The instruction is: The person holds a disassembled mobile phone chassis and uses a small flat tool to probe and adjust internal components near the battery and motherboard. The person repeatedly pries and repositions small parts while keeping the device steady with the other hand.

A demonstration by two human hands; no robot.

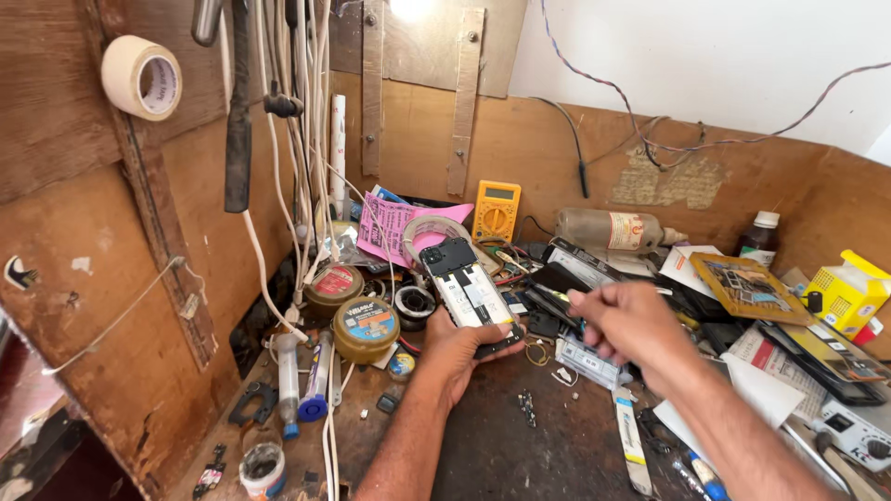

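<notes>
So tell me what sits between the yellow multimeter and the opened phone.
In the head view, a coil of translucent tape and a tangle of wires lie between the yellow multimeter and the opened phone, which the left hand holds.

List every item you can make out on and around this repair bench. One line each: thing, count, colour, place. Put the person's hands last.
Opened phone: one, black and white, in left hand.
Multimeter: one, yellow, against back wall.
Round tins: two, brass-coloured, left of phone.
Tape roll: one, cream, on left wall.
Plastic bottle: one, clear, lying at back.
Small dark bottle: one, white cap, back right.
Box: one, yellow, far right.
Syringe: one, clear, bench left.
Left hand: holds phone.
Right hand: raised beside phone, blurred.
</notes>
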